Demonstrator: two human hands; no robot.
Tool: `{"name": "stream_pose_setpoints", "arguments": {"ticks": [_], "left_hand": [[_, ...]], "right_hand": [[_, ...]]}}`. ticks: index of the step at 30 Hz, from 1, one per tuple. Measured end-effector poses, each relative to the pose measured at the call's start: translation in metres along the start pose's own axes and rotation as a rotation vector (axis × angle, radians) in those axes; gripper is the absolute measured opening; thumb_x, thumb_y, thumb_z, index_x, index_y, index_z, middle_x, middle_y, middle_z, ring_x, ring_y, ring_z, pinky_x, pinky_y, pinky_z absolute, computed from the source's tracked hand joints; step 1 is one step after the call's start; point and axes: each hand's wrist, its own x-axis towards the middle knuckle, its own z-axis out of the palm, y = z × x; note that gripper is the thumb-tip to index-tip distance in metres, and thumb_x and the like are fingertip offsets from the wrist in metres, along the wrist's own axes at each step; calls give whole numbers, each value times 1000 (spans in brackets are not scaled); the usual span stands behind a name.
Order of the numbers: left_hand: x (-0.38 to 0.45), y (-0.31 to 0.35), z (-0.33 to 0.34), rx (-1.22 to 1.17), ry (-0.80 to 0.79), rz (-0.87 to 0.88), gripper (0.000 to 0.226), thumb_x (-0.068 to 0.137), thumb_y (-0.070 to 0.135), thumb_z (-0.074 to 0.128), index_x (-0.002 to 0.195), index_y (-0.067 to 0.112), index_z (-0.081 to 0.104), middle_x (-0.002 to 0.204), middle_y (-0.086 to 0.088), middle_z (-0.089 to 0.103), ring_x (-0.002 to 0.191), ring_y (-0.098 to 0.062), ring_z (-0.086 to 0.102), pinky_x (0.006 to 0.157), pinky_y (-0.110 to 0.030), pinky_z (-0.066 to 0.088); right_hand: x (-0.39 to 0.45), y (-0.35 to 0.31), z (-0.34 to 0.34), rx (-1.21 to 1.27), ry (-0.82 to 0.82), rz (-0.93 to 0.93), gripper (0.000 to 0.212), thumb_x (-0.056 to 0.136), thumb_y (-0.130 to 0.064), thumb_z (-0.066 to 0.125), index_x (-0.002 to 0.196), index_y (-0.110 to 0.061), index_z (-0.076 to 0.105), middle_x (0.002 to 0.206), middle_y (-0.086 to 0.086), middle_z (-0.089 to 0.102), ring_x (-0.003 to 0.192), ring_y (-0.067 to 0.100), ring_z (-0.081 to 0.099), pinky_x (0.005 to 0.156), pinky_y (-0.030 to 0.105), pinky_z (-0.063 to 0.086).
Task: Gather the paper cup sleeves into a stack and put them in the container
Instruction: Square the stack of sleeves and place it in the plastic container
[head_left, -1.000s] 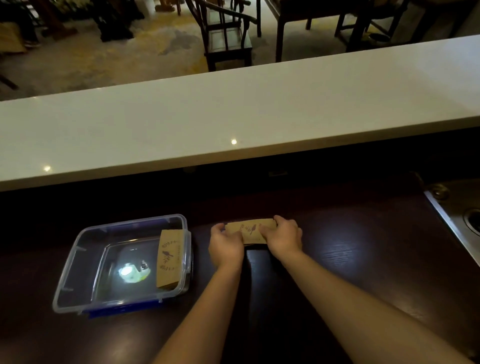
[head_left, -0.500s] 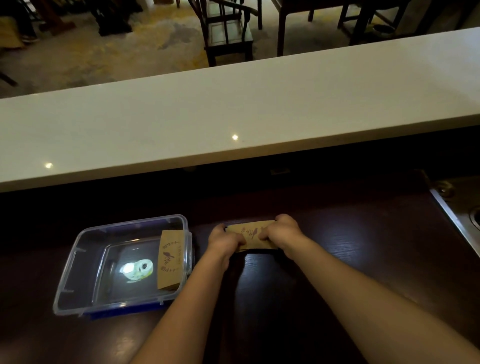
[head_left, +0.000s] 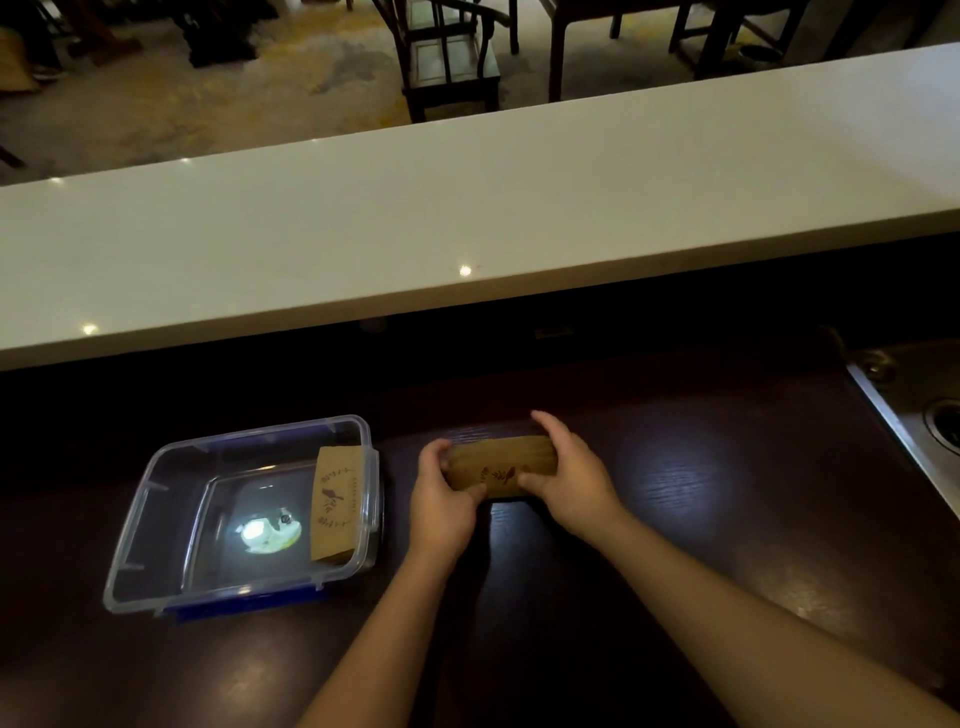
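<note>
I had both hands on the stack of brown paper sleeves (head_left: 501, 466), pinning it between them on the dark wooden counter (head_left: 701, 499). My left hand (head_left: 441, 499) cupped its left end, fingers curled around the edge. My right hand (head_left: 569, 480) clamped the right end, thumb on the near face, fingers over the top. The printed bird mark faced me, between my 2 thumbs. Just to the left of my left hand sat the clear plastic container (head_left: 156, 525), open, with 1 more sleeve (head_left: 336, 504) leaning against its right wall. A bright reflection lay on its floor. Behind everything ran the white bar top (head_left: 467, 208).
</note>
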Motion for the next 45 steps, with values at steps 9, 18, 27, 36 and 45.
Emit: {"name": "stream_pose_setpoints", "arguments": {"ticks": [9, 18, 27, 36, 45], "left_hand": [[-53, -28, 20, 188, 60, 288, 62, 90, 4, 58, 143, 29, 38, 127, 10, 42, 106, 20, 44, 78, 6, 35], [-66, -24, 37, 241, 52, 277, 63, 96, 9, 47, 151, 22, 19, 159, -8, 17, 125, 1, 29, 93, -18, 38], [-66, -31, 32, 296, 69, 300, 56, 97, 14, 48, 149, 25, 29, 144, -2, 39, 111, -8, 53, 80, -18, 48], [-76, -11, -9, -72, -47, 136, 42, 83, 14, 69, 111, 44, 58, 109, 8, 64, 96, -7, 63, 83, -27, 53], [-112, 4, -34, -632, 1, -194, 31, 77, 17, 74, 98, 37, 65, 93, 6, 76, 87, -12, 73, 69, -27, 57]], "right_hand": [[-49, 38, 13, -138, 156, -203, 62, 86, -18, 64, 142, -30, 38, 136, 1, 42, 120, 16, 47, 92, 18, 35], [-55, 36, 28, -82, 122, -91, 70, 93, -22, 53, 149, -36, 12, 162, 4, 3, 132, 25, 43, 86, 22, 40], [-54, 41, 19, -72, 95, -163, 61, 90, -17, 57, 142, -34, 32, 148, -2, 35, 128, 13, 42, 90, 5, 29], [-40, 9, -17, 672, -62, -31, 91, 69, 8, 72, 140, -36, 36, 102, 6, 67, 87, 8, 68, 71, 19, 53], [-58, -35, 18, 999, -322, 222, 51, 63, -14, 77, 111, -3, 63, 103, 18, 73, 96, 32, 70, 69, 35, 58]]}}
